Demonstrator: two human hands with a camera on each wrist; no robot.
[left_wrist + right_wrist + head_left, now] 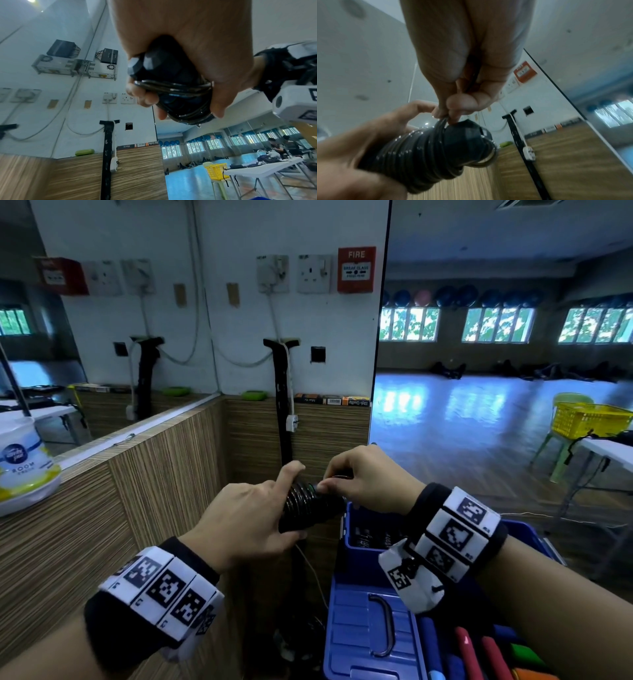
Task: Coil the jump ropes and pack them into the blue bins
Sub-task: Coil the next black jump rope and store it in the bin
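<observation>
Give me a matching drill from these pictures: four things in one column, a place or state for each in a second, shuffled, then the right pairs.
Things
1. jump rope
2. blue bin
3. yellow basket
4. air freshener

Places or states
A. on a chair at the far right
B. on the wooden ledge at the left
C. wound round its handles, gripped by the left hand, its cord pinched by the right hand
D. below the hands, open, with coiled ropes inside

Pairs: 1-C, 2-D, 3-A, 4-B

red alarm box [356,269] "FIRE", white tub [25,463] "ROOM"
</observation>
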